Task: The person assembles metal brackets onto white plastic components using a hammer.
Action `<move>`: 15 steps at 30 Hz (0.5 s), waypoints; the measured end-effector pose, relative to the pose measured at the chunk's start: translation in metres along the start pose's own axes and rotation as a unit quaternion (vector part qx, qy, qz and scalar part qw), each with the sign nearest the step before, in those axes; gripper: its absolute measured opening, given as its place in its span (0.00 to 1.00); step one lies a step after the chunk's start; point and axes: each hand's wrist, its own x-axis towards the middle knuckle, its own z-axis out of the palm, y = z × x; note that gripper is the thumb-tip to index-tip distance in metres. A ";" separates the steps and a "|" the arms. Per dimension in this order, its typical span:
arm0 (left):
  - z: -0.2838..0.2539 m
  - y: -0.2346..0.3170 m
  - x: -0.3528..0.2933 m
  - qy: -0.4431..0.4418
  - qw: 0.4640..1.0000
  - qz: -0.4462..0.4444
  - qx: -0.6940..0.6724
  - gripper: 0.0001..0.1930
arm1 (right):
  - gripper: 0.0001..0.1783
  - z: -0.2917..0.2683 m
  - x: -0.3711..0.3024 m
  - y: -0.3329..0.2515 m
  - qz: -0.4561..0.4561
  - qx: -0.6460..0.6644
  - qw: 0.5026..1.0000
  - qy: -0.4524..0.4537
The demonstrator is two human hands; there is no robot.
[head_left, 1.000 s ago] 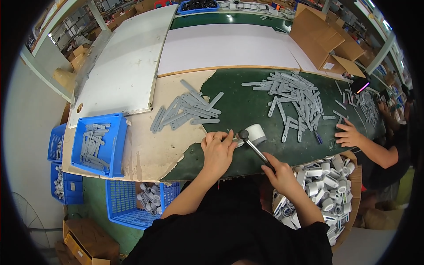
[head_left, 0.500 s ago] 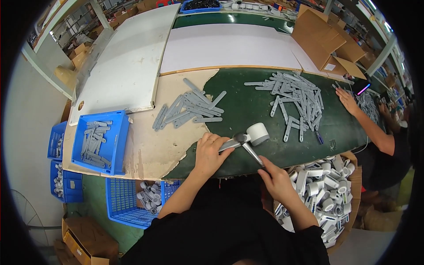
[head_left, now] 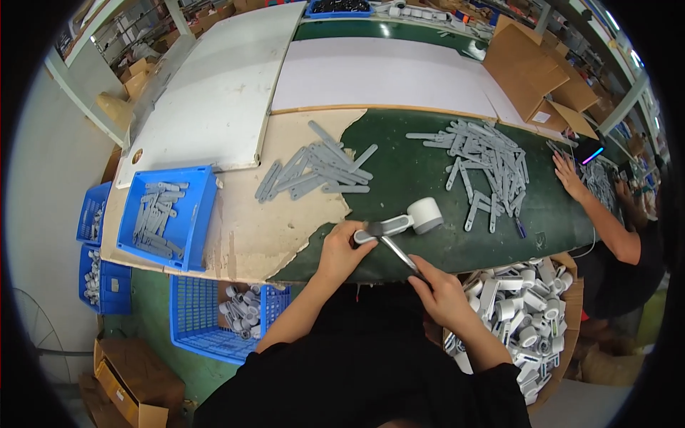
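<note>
My left hand grips the end of a grey-and-white plastic handle with a round white head, holding it against the green table surface near the front edge. My right hand is closed around the metal shaft of a hammer. The hammer's dark head lies over the grey handle, right beside my left fingers; whether it touches is hard to tell. Beyond my hands is a loose pile of flat grey strips. A larger pile of similar strips spreads out to the right.
At the left stands a blue tray with grey strips. Below the table edge are a blue basket and a carton heaped with white round-headed parts. A co-worker's hand rests at the far right. A small dark blue object lies nearby.
The hammer's head has shifted along the handle toward my left hand. The white round head sits slightly higher and farther right in view; the whole view has shifted a little.
</note>
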 end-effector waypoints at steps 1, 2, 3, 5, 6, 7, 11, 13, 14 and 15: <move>-0.001 0.001 -0.003 0.001 1.000 -0.003 0.001 0.14 | 0.19 0.000 0.001 -0.001 0.056 -0.039 0.996 -0.061; 0.000 0.002 -0.007 0.001 1.000 -0.002 -0.006 0.14 | 0.19 0.000 0.001 -0.001 0.111 -0.078 0.983 -0.120; 0.001 0.001 -0.006 0.006 1.000 0.001 -0.012 0.14 | 0.19 -0.001 -0.003 0.002 0.077 -0.057 0.990 -0.103; 0.001 -0.004 -0.005 0.008 0.999 -0.009 -0.037 0.13 | 0.19 0.005 -0.003 0.001 0.028 -0.015 0.998 -0.058; 0.002 -0.003 -0.004 0.005 0.999 -0.008 -0.041 0.13 | 0.19 0.004 -0.004 -0.002 -0.011 0.025 1.000 -0.009; 0.002 -0.002 -0.003 0.002 0.999 -0.007 -0.046 0.13 | 0.18 0.003 -0.005 -0.003 0.025 -0.017 0.998 -0.050; 0.002 -0.004 0.000 -0.004 0.999 -0.012 -0.041 0.12 | 0.19 0.005 0.002 0.008 0.054 -0.075 0.990 -0.103; 0.004 -0.005 0.003 0.009 0.999 0.010 -0.052 0.12 | 0.18 0.006 -0.003 -0.001 0.012 0.025 0.999 -0.017; 0.001 -0.005 -0.001 -0.001 1.000 0.000 -0.024 0.13 | 0.18 0.010 -0.006 0.001 0.012 0.008 0.999 -0.030; 0.002 -0.003 0.002 0.005 0.999 0.000 -0.039 0.13 | 0.18 0.011 -0.005 0.004 0.014 0.006 0.999 -0.028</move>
